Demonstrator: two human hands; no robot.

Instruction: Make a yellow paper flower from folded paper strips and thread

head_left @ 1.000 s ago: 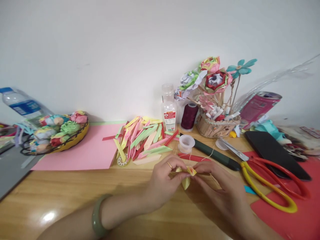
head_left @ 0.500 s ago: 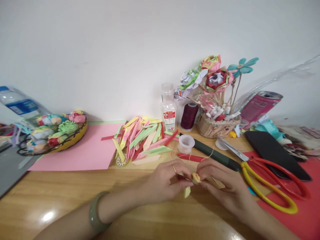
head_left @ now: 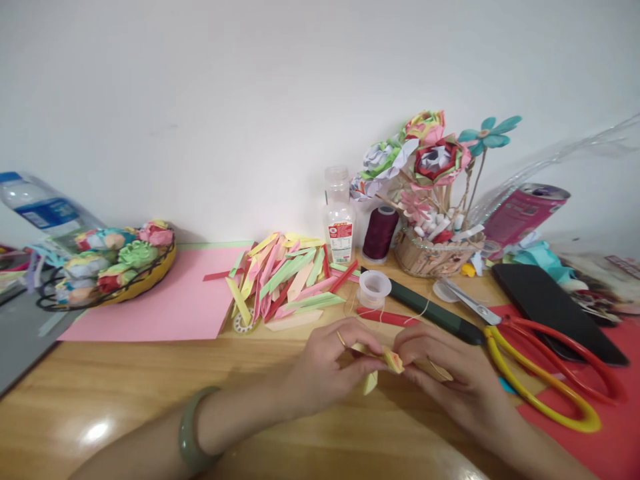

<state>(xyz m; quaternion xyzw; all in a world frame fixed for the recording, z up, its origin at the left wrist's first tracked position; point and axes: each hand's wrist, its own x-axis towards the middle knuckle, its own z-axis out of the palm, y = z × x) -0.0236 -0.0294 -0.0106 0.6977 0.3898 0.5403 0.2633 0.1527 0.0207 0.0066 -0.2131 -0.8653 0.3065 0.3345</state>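
Note:
Between my two hands is a small rolled piece of yellow paper (head_left: 393, 361) with an orange-pink centre. My left hand (head_left: 334, 365) pinches it from the left between thumb and fingers, and a pale yellow strip end (head_left: 371, 383) hangs below those fingertips. From the right, the fingertips of my right hand (head_left: 445, 373) press against the roll. A thin thread loops by the right fingers and runs up towards a white spool (head_left: 375, 287). Behind my hands lies a pile of folded paper strips (head_left: 293, 280) in pink, green, yellow and red.
Scissors (head_left: 540, 360) with red and yellow handles lie at the right beside a black phone (head_left: 555, 313). A dark green cutter (head_left: 435, 310), purple thread (head_left: 380, 233), a clear bottle (head_left: 341, 233) and a flower basket (head_left: 435, 257) stand or lie behind. Left is a basket of paper flowers (head_left: 150, 280).
The yellow roll is turned slightly and shows more of its side. My left fingers have shifted a little around it, and the hanging strip end has moved slightly left.

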